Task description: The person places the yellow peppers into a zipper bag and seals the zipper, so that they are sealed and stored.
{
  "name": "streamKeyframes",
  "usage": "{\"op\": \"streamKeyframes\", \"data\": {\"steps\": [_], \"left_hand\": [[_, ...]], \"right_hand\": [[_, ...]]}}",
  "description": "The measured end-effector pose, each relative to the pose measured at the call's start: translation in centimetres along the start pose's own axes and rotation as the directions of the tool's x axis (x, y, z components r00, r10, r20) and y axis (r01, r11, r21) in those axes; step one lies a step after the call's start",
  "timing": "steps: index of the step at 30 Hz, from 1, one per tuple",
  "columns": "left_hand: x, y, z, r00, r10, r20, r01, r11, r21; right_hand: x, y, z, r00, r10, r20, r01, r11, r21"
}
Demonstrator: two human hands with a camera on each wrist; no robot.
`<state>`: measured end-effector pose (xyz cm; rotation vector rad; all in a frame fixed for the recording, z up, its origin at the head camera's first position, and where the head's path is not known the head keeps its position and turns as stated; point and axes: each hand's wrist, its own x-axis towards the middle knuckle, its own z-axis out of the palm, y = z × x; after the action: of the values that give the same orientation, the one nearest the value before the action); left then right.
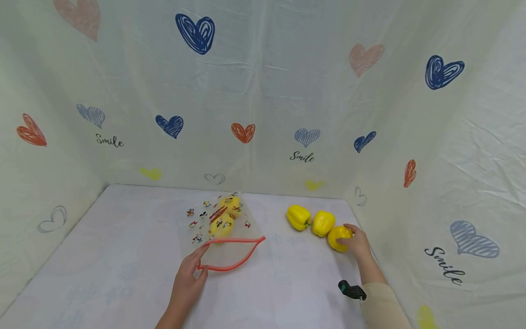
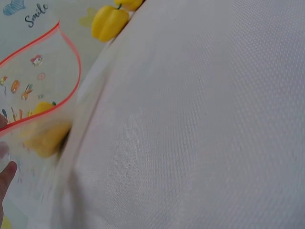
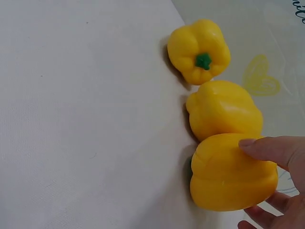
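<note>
Right hand holding a yellow pepper, left hand holding a bag open

From where I'm standing, the held pepper is sitting at the near right end of a short row, on the right side of the counter. The right grip is pinching it, the thumb lying over its top and the fingers curling under its outer side; whether it is touching the counter I can't tell. Just beside it a middle pepper is lying, and past that, farther left, a third pepper is showing its green stem.

Well over to the left, the left grip is holding the clear bag at the left end of its red-edged mouth, which is gaping. Two more peppers are resting inside, one behind the other, showing through the cartoon prints. A black device is jutting out beside the right sleeve. Behind everything, a pale curtain is hanging, patterned with hearts and the word "Smile".
</note>
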<state>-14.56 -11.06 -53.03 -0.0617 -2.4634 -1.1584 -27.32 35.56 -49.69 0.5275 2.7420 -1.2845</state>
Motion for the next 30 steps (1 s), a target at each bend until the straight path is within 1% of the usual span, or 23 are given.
{"op": "streamKeyframes", "data": {"steps": [4, 10, 18, 22, 30], "left_hand": [[0.03, -0.03, 0.04, 1.000, -0.001, 0.000, 0.001, 1.000, -0.001], [0.04, -0.06, 0.09, 1.000, 0.014, -0.007, -0.014, 1.000, 0.003], [0.08, -0.04, 0.10, 1.000, 0.023, -0.007, -0.023, 1.000, 0.008], [0.05, -0.01, 0.12, 1.000, 0.026, -0.008, -0.026, 1.000, 0.009], [-0.04, -0.08, 0.15, 1.000, 0.026, -0.012, -0.026, 1.000, 0.008]], "right_hand": [[0.09, 0.07, -0.03, 1.000, 0.000, 0.003, 0.000, 1.000, -0.005], [-0.12, -0.11, -0.19, 1.000, -0.007, 0.000, 0.007, 1.000, -0.009], [-0.28, -0.02, -0.12, 1.000, -0.011, -0.006, 0.011, 1.000, 0.003], [-0.36, 0.03, -0.12, 1.000, -0.010, 0.012, 0.010, 1.000, -0.002], [-0.60, -0.29, -0.35, 0.999, -0.001, 0.050, 0.003, 0.998, -0.055]]}}
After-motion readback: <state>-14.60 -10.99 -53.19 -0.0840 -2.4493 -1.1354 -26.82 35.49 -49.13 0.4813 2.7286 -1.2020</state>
